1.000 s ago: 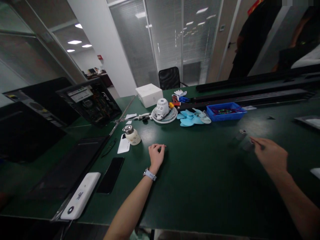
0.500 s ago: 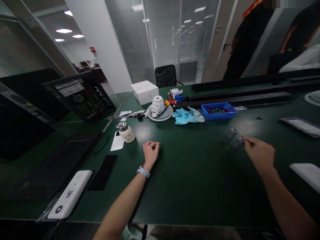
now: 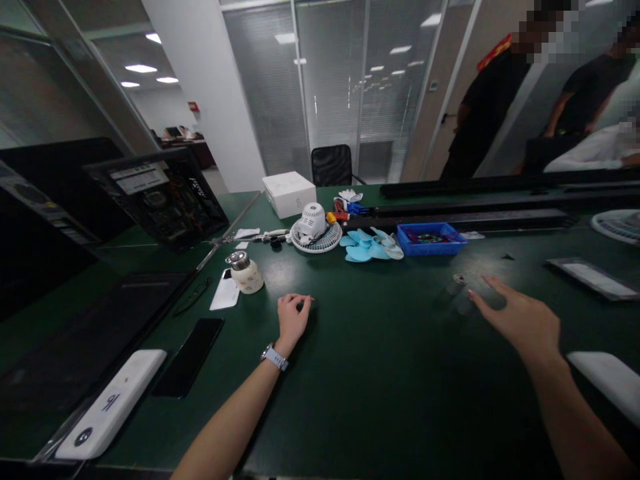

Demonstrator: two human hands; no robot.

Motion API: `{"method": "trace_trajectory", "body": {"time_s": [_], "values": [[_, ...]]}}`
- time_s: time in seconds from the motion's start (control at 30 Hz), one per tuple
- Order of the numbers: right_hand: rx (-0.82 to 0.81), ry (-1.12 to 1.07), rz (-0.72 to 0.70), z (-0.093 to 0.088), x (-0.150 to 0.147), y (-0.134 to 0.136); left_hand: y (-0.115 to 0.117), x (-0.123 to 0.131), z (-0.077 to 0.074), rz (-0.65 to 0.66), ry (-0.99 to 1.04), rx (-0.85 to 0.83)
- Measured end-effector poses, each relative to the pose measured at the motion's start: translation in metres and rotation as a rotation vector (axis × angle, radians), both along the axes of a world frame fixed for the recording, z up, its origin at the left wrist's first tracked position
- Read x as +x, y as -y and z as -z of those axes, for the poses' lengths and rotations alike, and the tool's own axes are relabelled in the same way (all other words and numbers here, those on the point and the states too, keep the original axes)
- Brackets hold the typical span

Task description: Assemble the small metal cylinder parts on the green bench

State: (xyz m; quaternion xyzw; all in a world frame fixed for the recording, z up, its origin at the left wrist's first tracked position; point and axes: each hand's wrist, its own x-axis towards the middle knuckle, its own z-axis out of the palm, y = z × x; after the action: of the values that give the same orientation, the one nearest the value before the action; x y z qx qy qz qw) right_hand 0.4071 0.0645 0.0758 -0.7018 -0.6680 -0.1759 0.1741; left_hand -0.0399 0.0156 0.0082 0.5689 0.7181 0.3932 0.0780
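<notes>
My left hand (image 3: 294, 317) rests on the green table (image 3: 370, 373), its fingers curled in and the thumb close to the forefinger, with nothing visible in it. A watch with a light strap is on that wrist. Farther right, my right hand (image 3: 525, 320) is open, thumb and fingers apart. Just left of its fingertips stand two small clear cylinders; one (image 3: 456, 284) has a metallic-looking top, and the nearer one (image 3: 465, 305) is faint beside the thumb. Their exact kind is hard to make out.
Beyond the hands lie light-blue fan blades (image 3: 367, 247), a white fan part (image 3: 314, 227), a blue tray (image 3: 433, 243) and a white box (image 3: 290, 193). On the left are a cream bottle (image 3: 246, 275), a black phone (image 3: 189, 357) and a white device (image 3: 113, 403). People stand at the far right.
My right hand has let go of the top of the nearer clear cylinder and opened its fingers. The whole view has shifted slightly; my left hand stays on the table.
</notes>
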Motion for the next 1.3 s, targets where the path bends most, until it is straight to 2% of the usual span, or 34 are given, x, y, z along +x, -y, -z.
{"method": "trace_trajectory", "body": {"time_s": [0.07,0.13,0.2,0.27,0.4,0.53,0.63,0.73,0.83,0.9,0.97,1.07,1.3], "values": [[-0.076,-0.01,0.044,-0.009,-0.001,-0.015,-0.001,-0.001,0.001,0.007,-0.002,0.004],[-0.235,-0.029,0.085,-0.015,-0.002,-0.036,-0.001,-0.002,0.003,0.013,-0.006,0.015],[-0.372,-0.066,0.084,-0.015,-0.003,-0.056,-0.002,-0.003,0.005,0.018,-0.005,0.024],[-0.435,-0.098,0.061,-0.01,-0.004,-0.072,-0.002,-0.004,0.007,0.025,0.0,0.028],[-0.377,-0.107,0.084,0.001,-0.007,-0.084,-0.003,-0.005,0.008,0.026,0.009,0.031],[-0.291,-0.073,0.077,-0.002,-0.01,-0.083,-0.003,-0.005,0.008,0.025,0.013,0.037],[-0.164,-0.062,-0.061,-0.009,-0.026,-0.073,-0.003,-0.004,0.008,0.02,0.023,0.035],[-0.083,-0.167,-0.371,-0.01,-0.07,-0.053,-0.003,-0.004,0.007,0.03,0.018,0.036],[-0.176,-0.347,-0.707,-0.002,-0.131,-0.028,-0.002,-0.003,0.004,0.043,-0.004,0.068],[-0.248,-0.451,-0.844,0.007,-0.169,-0.015,0.001,0.0,0.001,0.058,-0.021,0.111],[-0.286,-0.524,-0.9,0.018,-0.197,-0.007,0.005,0.006,-0.002,0.083,-0.03,0.159],[-0.289,-0.597,-0.918,0.034,-0.217,-0.002,0.01,0.022,-0.008,0.155,-0.038,0.181],[-0.293,-0.761,-0.909,0.061,-0.218,-0.002,-0.002,0.053,-0.017,0.257,-0.059,0.143]]}}
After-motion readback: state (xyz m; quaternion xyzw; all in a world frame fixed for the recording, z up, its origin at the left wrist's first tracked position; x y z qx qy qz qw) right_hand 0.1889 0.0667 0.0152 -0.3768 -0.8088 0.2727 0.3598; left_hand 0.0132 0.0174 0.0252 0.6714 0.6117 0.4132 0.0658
